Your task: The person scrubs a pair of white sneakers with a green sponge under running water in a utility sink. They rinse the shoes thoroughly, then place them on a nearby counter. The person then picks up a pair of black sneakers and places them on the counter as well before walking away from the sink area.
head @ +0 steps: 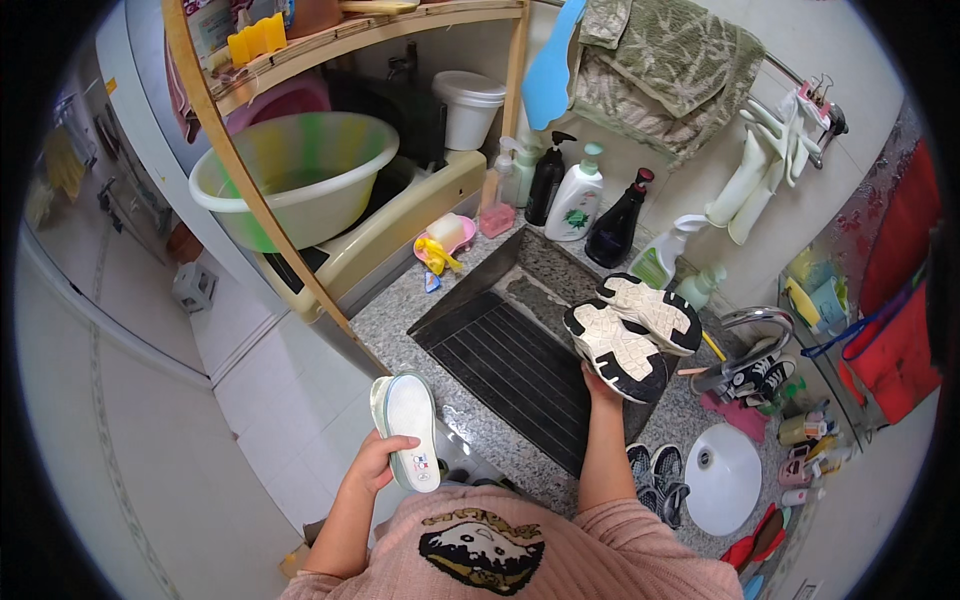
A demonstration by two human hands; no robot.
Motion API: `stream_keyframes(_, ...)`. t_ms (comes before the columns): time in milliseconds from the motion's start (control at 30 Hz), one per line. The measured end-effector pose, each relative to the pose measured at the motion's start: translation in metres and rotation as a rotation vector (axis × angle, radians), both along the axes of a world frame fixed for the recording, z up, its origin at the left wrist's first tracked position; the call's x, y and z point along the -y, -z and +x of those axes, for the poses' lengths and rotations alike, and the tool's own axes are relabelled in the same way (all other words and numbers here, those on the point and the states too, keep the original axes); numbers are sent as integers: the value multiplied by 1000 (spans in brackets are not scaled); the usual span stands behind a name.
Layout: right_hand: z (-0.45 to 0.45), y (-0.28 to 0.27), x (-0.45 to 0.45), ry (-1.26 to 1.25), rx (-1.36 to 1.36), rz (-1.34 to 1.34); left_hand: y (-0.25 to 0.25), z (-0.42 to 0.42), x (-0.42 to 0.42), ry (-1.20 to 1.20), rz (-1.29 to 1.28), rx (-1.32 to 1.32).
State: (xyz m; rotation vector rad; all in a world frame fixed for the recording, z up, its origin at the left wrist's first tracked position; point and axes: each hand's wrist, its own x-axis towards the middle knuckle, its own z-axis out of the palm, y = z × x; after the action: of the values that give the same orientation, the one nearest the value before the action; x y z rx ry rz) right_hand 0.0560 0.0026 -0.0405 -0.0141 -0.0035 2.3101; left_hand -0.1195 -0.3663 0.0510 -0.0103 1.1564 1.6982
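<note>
My left hand (375, 460) grips a pair of pale insoles (412, 420), stacked together, with the thumb pressed on the upper one near its printed heel. They are held in front of the granite counter's edge. At the right, my right hand (602, 390) holds a pair of sneakers (622, 345) from below, mostly hidden behind them. Their white and black soles face up towards me. The shoes are above the right side of a dark stone sink (517, 367) with a ridged washboard slope.
Behind the sink stand several pump bottles, among them a white one (574, 196), and a spray bottle (664, 251). A chrome faucet (750, 330) rises at right, near a white round basin (724, 480) and grey sneakers (660, 480). A large plastic tub (300, 180) rests on a washing machine (405, 232).
</note>
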Motion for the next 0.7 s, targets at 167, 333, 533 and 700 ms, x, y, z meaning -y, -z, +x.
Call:
stream_keyframes(167,4,10,-5,-3,-29,75,2,-1,-6,19,2,5)
stream_keyframes(333,5,8,-2,4,-5,89,-2,-1,-11,52,-7,12)
stream_keyframes(533,12,23,-12,80,232,683,-5,-3,-22,90,11,25)
stream_keyframes(700,21,40,-23,21,53,397,-6,-4,-33,119,14,21)
